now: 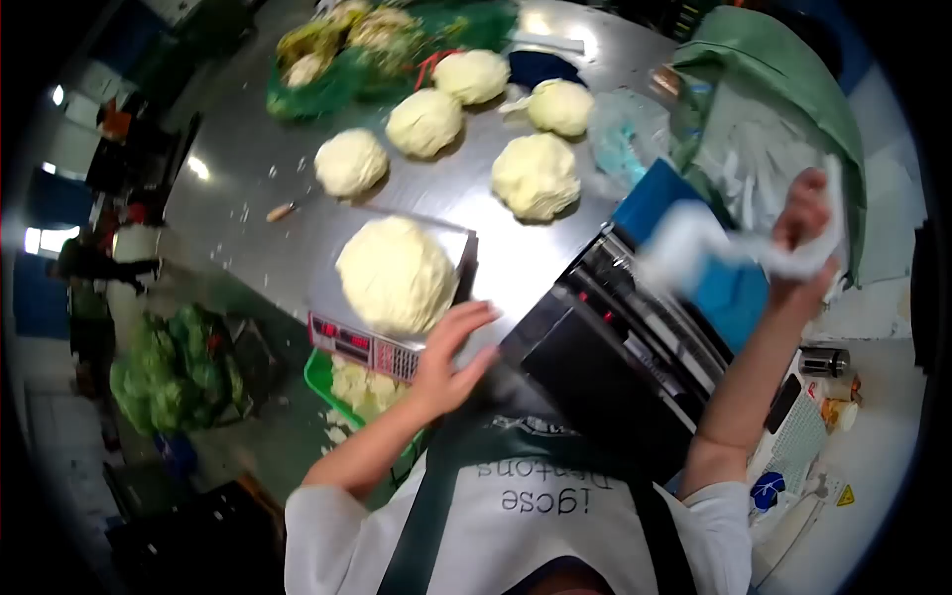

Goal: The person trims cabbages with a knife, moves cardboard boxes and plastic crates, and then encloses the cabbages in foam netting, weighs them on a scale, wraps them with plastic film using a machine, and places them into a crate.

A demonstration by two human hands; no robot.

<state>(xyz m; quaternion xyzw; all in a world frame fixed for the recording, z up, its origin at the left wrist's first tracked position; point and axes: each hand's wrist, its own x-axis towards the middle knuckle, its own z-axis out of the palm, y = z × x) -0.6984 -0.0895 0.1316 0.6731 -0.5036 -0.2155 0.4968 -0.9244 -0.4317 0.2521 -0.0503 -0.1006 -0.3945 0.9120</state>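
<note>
A large trimmed cauliflower head (395,278) sits on a digital scale (365,349) with a lit red display. My left hand (454,359) is beside the scale's right corner, thumb and fingers apart, holding nothing. My right hand (801,233) is raised at the right, fingers curled round a white plastic bag (684,248) that is smeared by motion. Behind that hand stands an open green sack (783,59) with more white plastic inside. Between my arms lies a black machine (605,367) with a long bar and small red lights; its blue panel (729,297) is partly behind the bag.
Several trimmed cauliflowers (535,177) stand on the metal table (248,218), near a small knife (283,211). Green netting (327,89) with leafy heads lies at the far side. A green crate (319,377) of trimmings is below the scale. A full green sack (178,372) stands on the floor.
</note>
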